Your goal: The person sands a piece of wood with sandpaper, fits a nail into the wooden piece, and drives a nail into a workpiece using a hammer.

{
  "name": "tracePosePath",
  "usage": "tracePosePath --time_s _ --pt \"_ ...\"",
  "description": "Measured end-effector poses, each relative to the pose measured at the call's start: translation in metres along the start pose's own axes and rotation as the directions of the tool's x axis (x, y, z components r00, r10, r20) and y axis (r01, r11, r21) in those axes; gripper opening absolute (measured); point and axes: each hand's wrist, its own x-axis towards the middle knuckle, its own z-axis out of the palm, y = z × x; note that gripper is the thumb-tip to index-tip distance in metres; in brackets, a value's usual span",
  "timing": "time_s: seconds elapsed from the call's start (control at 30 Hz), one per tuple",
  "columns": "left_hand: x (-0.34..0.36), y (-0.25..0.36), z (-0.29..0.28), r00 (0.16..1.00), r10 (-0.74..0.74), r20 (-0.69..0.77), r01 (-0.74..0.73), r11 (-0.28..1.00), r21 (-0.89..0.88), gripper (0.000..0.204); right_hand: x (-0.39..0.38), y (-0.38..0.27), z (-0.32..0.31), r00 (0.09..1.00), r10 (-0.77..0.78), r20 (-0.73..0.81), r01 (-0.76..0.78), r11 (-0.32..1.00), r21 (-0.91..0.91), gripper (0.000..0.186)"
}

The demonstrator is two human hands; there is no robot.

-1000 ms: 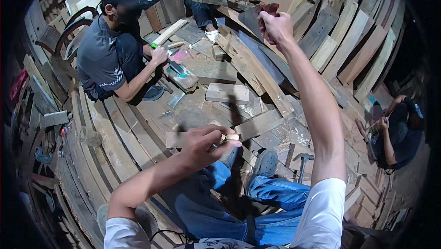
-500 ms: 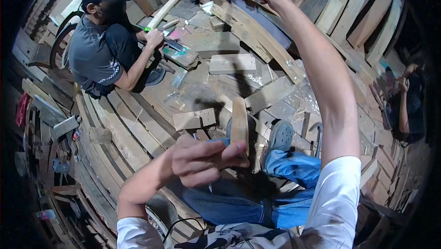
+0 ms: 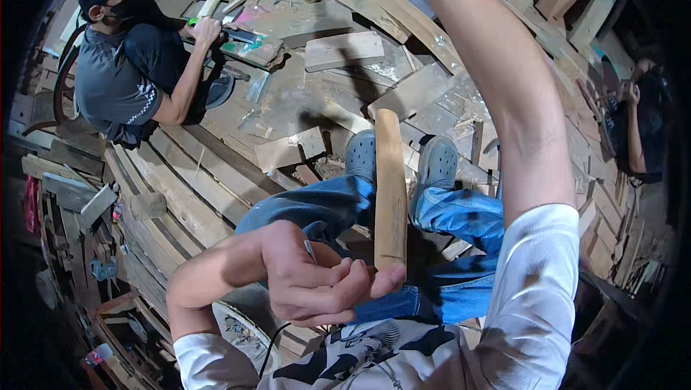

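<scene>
My left hand [image 3: 313,278] is closed, its fingertips pinching the near end of a narrow wooden strip [image 3: 390,188] with a rounded far end. The strip points away from me, above my jeans and between my clogs. A thin, pale, slim item [image 3: 309,250] shows between the fingers of the same hand; its kind I cannot make out. My right arm [image 3: 515,95] reaches up and forward, and its hand is cut off by the top edge of the view.
At the far left a person [image 3: 119,73] in a cap crouches, gripping a tool over a board. Planks [image 3: 194,174] line the left floor. A pale wood block [image 3: 344,51], offcuts [image 3: 291,147] and long beams [image 3: 381,1] lie ahead. Another person [image 3: 640,123] is at the right edge.
The wooden strip has come nearer and now shows more of its length. My view has tilted down, so my right hand has left the top of the picture. Both clogs now show.
</scene>
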Motion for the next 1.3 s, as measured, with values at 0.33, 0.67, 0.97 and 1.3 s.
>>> tracePosePath --time_s 0.33,0.67,0.97,1.3 --pt "0.006 0.004 0.001 0.997 -0.082 0.007 0.082 0.996 -0.017 0.027 0.005 0.016 -0.004 0.97 0.202 0.139 -0.186 0.976 -0.116 0.027" --pt "0.01 -0.002 0.004 0.969 -0.215 0.12 0.22 0.975 -0.032 0.044 0.016 0.038 -0.003 0.919 0.209 0.333 -0.25 0.965 0.085 0.027" --pt "0.016 -0.01 -0.001 0.897 -0.329 0.297 0.367 0.927 -0.08 0.032 -0.129 0.028 -0.084 0.51 -0.122 0.851 0.203 0.979 0.019 0.022" --pt "0.009 -0.009 0.033 0.752 -0.536 0.384 0.612 0.784 -0.103 0.023 -0.27 -0.017 -0.171 0.162 0.172 0.972 0.05 0.982 -0.182 0.068"
